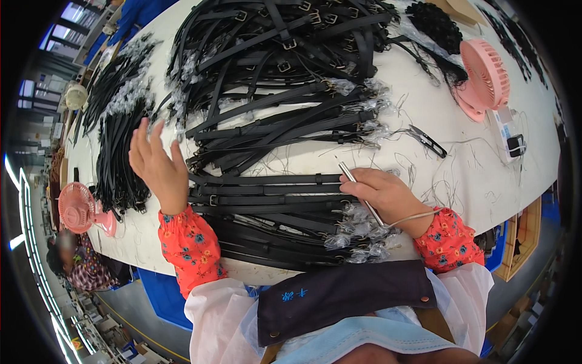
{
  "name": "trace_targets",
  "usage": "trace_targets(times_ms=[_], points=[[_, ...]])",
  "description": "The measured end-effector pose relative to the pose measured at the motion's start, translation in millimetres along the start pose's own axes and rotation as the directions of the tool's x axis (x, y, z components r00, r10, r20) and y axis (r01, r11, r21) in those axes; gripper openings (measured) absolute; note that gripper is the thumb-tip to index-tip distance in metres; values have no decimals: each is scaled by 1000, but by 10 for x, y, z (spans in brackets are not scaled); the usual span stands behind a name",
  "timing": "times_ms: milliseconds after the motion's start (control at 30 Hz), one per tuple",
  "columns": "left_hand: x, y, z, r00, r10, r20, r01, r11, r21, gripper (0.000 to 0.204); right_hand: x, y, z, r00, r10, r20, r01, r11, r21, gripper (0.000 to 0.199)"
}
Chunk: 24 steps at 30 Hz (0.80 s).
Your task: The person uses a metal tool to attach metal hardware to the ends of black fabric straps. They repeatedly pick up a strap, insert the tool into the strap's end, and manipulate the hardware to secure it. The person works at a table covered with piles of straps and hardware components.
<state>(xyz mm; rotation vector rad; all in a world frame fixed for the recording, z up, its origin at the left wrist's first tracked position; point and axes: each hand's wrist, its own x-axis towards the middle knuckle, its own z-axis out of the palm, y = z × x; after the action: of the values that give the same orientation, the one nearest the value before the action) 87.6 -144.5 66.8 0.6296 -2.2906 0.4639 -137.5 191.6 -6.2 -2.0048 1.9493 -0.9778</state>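
My right hand (379,193) grips a slim silver pen-shaped tool (370,212), its thin tip pointing up and away from me. A pale cord appears to run from the tool's lower end past my wrist. Under and beside this hand lies a row of black belts (273,200), their right ends wrapped in clear plastic (357,227). My left hand (159,161) is raised with its fingers spread and nothing in them, near the left ends of the belts. Further away is another layer of black belts (273,133).
A big heap of buckled black belts (285,45) fills the table's far side. More thin straps (121,145) lie at left. Pink fans (485,76) stand at both sides. Black thread snips (428,141) and a white power strip (508,136) lie at right. Another person (85,261) sits at left.
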Motion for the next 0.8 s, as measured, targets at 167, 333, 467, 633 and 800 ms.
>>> trace_targets(times_ms=[167, 333, 467, 633, 800], points=[[-59, 928, 44, 853, 342, 394, 55, 692, -720, 32, -27, 46, -240, 989, -58, -137, 31, 981, -191, 37], [-326, 1415, 144, 657, 570, 493, 275, 427, -861, 28, -248, 87, -211, 986, 63, -153, -90, 980, -178, 41], [-263, 1215, 103, 426, 692, 583, 535, 326, -779, 14, -235, 29, -166, 995, -92, -25, 91, 995, -46, 36], [20, 1095, 80, 346, 765, 542, 337, 438, -833, 19, -245, -59, -112, 974, -226, 18, 226, 974, 26, 31], [41, 1561, 357, 843, 447, 300, -74, 648, -758, 39, -226, -49, -134, 975, -223, 11, 222, 973, 58, 33]])
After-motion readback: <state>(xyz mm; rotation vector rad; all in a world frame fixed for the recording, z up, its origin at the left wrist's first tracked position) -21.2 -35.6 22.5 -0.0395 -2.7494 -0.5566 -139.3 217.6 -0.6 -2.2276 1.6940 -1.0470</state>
